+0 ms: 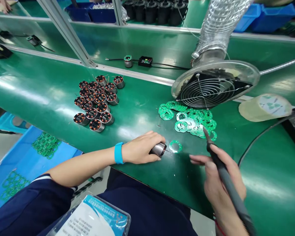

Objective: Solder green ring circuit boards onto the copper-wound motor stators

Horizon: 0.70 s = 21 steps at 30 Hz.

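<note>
My left hand (144, 147) is closed around a motor stator (159, 149), a short metal cylinder lying on its side with its wound end facing right. Thin wires stick out of that end. Just right of it, a green ring-shaped circuit board (175, 147) lies flat on the bench. My right hand (222, 177) grips a soldering iron (220, 167) by its dark handle, tip pointing up and away. Beyond the tip spreads a pile of similar ring boards (186, 124). Several more stators (95, 101) stand grouped at the left, copper windings facing up.
A fume extractor fan (206, 90) with a foil duct (215, 29) hangs over the back right. Near it lies a large roll of tape (265, 107). A blue bin (71, 159) with green boards sits below the bench's left edge. A metal post (66, 31) rises behind the stators.
</note>
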Each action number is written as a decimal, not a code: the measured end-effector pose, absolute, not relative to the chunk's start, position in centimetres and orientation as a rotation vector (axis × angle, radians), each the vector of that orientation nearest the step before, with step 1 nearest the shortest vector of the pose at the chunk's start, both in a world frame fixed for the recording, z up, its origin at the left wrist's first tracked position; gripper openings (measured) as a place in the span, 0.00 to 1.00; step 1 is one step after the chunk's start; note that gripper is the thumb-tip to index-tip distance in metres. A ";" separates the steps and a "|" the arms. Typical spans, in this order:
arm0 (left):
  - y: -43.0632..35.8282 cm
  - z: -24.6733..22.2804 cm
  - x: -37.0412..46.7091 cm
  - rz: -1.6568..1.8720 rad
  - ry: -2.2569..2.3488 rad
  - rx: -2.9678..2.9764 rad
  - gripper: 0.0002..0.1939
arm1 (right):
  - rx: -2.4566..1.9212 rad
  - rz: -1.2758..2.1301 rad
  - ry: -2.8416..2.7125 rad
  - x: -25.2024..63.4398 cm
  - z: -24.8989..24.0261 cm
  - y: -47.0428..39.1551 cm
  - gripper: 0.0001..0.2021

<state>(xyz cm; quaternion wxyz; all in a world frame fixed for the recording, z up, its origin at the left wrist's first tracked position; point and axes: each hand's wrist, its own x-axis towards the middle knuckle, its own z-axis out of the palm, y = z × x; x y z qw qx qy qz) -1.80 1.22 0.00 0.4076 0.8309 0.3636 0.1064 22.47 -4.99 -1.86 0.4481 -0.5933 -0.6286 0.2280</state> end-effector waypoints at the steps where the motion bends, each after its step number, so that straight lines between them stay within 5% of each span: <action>1: 1.2 -0.1 -1.6 0.269 0.910 2.111 0.18 | -1.437 0.593 -1.483 22.6 -1.7 -5.6 0.16; 8: 1.4 -0.1 -1.2 0.307 0.916 2.117 0.16 | -1.480 0.684 -1.278 22.2 -2.9 -8.7 0.07; 21: 2.4 0.1 -1.2 0.334 0.801 2.262 0.14 | -1.481 0.851 -1.249 22.2 -3.2 -8.7 0.07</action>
